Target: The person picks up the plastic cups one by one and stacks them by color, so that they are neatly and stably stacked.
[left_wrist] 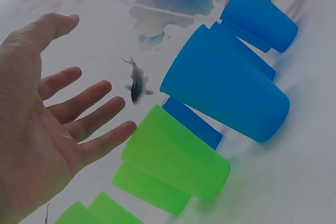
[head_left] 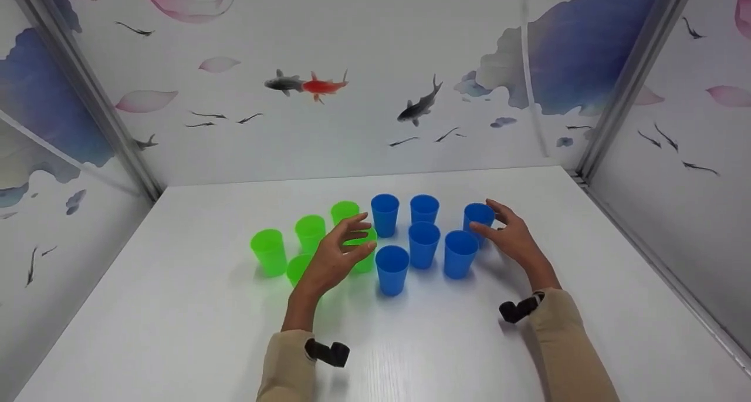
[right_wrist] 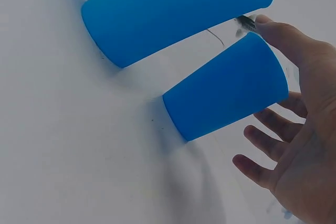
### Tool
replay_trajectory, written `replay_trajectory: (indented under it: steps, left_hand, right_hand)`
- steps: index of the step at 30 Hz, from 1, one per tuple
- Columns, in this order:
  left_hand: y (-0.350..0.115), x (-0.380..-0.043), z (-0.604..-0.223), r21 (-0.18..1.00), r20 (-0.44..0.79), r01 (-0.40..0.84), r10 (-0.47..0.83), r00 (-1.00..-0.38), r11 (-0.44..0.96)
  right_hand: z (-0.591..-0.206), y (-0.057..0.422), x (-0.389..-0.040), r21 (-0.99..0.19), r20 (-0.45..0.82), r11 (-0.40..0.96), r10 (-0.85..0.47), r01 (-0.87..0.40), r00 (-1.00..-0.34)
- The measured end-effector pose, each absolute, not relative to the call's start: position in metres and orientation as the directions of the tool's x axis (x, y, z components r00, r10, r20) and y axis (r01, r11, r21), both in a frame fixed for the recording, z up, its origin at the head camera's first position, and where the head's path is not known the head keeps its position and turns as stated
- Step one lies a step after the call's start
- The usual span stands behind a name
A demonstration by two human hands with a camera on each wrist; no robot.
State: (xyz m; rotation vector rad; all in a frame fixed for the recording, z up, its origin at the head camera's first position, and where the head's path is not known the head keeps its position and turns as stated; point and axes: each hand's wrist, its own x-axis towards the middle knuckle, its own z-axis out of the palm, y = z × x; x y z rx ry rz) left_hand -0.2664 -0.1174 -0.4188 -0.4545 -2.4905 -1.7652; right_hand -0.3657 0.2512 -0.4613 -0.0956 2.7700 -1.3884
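Observation:
Several green cups (head_left: pixel 269 254) stand upright on the left of the group, with several blue cups (head_left: pixel 392 271) to their right. My left hand (head_left: pixel 334 262) hovers over the green cups, its fingers spread and nothing held. In the left wrist view its little finger comes right up to the rim of a green cup (left_wrist: pixel 176 153). At the far right, my right hand (head_left: pixel 511 237) reaches around the rim of a blue cup (head_left: pixel 478 215), thumb at the front and fingers behind. The right wrist view shows this cup (right_wrist: pixel 226 90) between the thumb and loosely spread fingers.
The cups stand close together on a white table (head_left: pixel 410 355). A white back wall (head_left: pixel 352 138) printed with fish and petals rises behind it, with side walls left and right. Small black cameras (head_left: pixel 330 354) sit on both wrists, at the ends of beige sleeves (head_left: pixel 569 337).

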Motion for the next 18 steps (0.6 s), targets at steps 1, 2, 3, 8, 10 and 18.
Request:
replay_trajectory:
  steps: [1,2,3,8,10,18]
  left_hand:
    - [-0.1169,-0.2671,-0.4188,0.911,0.213,0.271,0.207,-0.955,0.312]
    - [-0.1166,-0.2674,-0.4186,0.906,0.213,0.272,0.206,-0.955,0.323]
    - [-0.1163,-0.2674,-0.4185,0.902,0.213,0.274,0.206,-0.955,0.334]
    - [-0.1155,-0.2666,-0.417,0.888,0.202,0.288,0.257,-0.945,0.358]
    - [-0.1157,-0.266,-0.4161,0.881,0.183,0.289,0.292,-0.939,0.374]
    - [-0.1171,-0.2656,-0.4193,0.878,0.118,0.268,0.362,-0.925,0.397]
  right_hand:
    - [-0.4619,0.2514,-0.3658,-0.801,-0.01,0.598,-0.073,-0.035,-0.997]
    - [-0.4622,0.2512,-0.3658,-0.801,-0.011,0.598,-0.072,-0.034,-0.997]
    - [-0.4623,0.2509,-0.3657,-0.801,-0.012,0.598,-0.071,-0.033,-0.997]
    - [-0.4614,0.2497,-0.3662,-0.804,-0.004,0.594,-0.064,-0.034,-0.998]
    - [-0.4612,0.2493,-0.3664,-0.805,-0.001,0.593,-0.063,-0.037,-0.998]
    - [-0.464,0.2501,-0.3668,-0.816,0.024,0.574,-0.075,-0.063,-0.997]
